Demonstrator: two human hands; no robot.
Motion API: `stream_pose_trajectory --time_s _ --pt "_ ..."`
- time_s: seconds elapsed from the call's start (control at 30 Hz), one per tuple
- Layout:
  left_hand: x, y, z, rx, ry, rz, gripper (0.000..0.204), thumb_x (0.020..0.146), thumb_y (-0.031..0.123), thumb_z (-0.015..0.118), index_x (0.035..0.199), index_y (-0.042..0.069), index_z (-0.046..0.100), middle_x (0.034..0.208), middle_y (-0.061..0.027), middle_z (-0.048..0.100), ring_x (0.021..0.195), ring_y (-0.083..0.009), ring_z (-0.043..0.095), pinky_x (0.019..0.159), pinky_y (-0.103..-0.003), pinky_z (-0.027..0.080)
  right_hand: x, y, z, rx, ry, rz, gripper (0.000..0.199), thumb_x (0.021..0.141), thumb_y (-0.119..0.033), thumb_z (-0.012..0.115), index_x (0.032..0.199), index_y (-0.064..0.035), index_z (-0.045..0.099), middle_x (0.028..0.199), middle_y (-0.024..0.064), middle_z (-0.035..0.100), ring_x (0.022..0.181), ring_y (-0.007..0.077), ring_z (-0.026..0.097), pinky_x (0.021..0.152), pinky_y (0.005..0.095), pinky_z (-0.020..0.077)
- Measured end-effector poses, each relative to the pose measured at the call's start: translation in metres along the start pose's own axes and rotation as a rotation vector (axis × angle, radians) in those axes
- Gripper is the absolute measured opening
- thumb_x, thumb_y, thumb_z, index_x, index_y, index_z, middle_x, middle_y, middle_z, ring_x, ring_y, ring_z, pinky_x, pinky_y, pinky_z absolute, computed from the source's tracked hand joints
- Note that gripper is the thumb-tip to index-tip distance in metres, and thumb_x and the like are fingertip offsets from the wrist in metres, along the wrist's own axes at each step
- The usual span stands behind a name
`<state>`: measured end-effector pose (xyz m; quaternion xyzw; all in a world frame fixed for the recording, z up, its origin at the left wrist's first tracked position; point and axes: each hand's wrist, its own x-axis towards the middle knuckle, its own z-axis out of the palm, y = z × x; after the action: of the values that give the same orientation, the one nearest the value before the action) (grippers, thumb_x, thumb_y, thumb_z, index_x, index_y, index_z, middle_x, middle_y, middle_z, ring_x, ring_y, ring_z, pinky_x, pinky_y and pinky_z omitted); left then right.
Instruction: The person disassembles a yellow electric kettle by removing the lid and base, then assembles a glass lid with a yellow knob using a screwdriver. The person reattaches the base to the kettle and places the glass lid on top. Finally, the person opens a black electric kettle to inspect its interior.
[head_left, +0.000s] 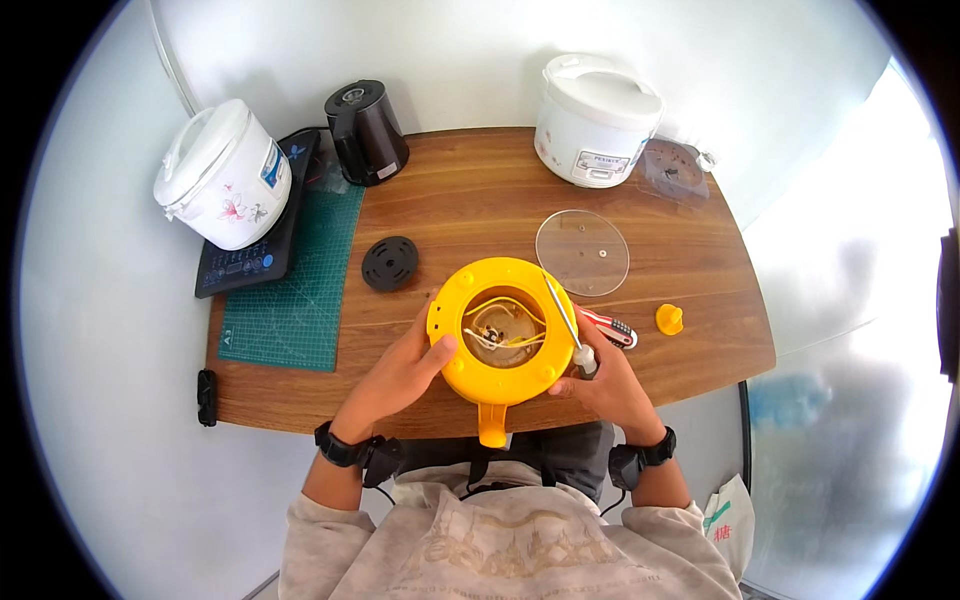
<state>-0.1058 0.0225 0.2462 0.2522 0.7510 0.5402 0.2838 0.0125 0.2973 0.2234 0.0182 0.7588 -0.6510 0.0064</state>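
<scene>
In front of me is a yellow electric pot (500, 388), bottom up, with its handle pointing toward my body. Through its round opening show white and yellowish wires (522, 318) and a metal inside. My left hand (402, 372) is wrapped round its left side. My right hand (607, 382) grips the right side and also holds a screwdriver (586, 362), whose metal shaft slants up across the yellow rim. Just beyond that hand lies a red, black and white tool handle (618, 332); its other end is hidden. A black slotted disc (389, 263) lies to the upper left.
A clear round lid (582, 253) and a small yellow knob (669, 319) lie on the right. Behind stand a white rice cooker (597, 125), a transparent tray (674, 170) and a dark kettle (369, 135). Another rice cooker (228, 180) sits on an induction cooker (245, 268) over a green mat (290, 315).
</scene>
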Motion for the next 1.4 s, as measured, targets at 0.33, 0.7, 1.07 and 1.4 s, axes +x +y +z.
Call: stream_pose_trajectory --time_s 0.33,0.7,1.07,1.4 --pt "0.056 -0.011 -0.020 -0.037 0.172 -0.069 0.077 0.103 0.054 0.048 0.147 -0.005 0.025 0.135 -0.0219 0.052 0.121 -0.0249 0.059 0.097 -0.031 0.049 0.042 -0.007 -0.005 -0.266 0.086 -0.062 0.093 0.084 -0.020 0.083 0.157 -0.0031 0.029 0.129 0.0204 0.064 0.116 0.0284 0.064 0.099 0.0366 0.0477" --pt "0.107 0.001 -0.045 -0.029 0.257 -0.127 0.079 0.100 0.060 0.049 0.146 -0.003 0.033 0.128 -0.0188 0.058 0.109 -0.0213 0.062 0.086 -0.029 0.053 0.093 -0.015 -0.003 -0.297 0.220 -0.010 0.071 0.089 -0.025 0.077 0.145 -0.0039 0.038 0.105 0.0182 0.073 0.102 0.0356 0.070 0.092 0.0396 0.0520" --pt "0.148 -0.013 -0.073 -0.104 0.315 -0.091 0.066 0.102 0.057 0.048 0.143 0.005 0.044 0.133 -0.0119 0.056 0.125 -0.0226 0.054 0.100 -0.040 0.049 0.154 -0.006 -0.005 -0.275 0.214 0.007 0.075 0.090 -0.024 0.072 0.152 -0.0009 0.037 0.123 0.0229 0.065 0.101 0.0310 0.067 0.085 0.0391 0.0528" --pt "0.180 -0.028 -0.083 -0.185 0.315 -0.081 0.070 0.103 0.058 0.047 0.145 0.003 0.043 0.136 -0.0147 0.055 0.130 -0.0250 0.051 0.104 -0.043 0.046 0.171 -0.001 -0.011 0.141 0.220 0.051 0.067 0.088 -0.015 0.070 0.146 0.0009 0.041 0.085 0.0088 0.063 0.053 0.0116 0.052 0.046 0.0272 0.0426"
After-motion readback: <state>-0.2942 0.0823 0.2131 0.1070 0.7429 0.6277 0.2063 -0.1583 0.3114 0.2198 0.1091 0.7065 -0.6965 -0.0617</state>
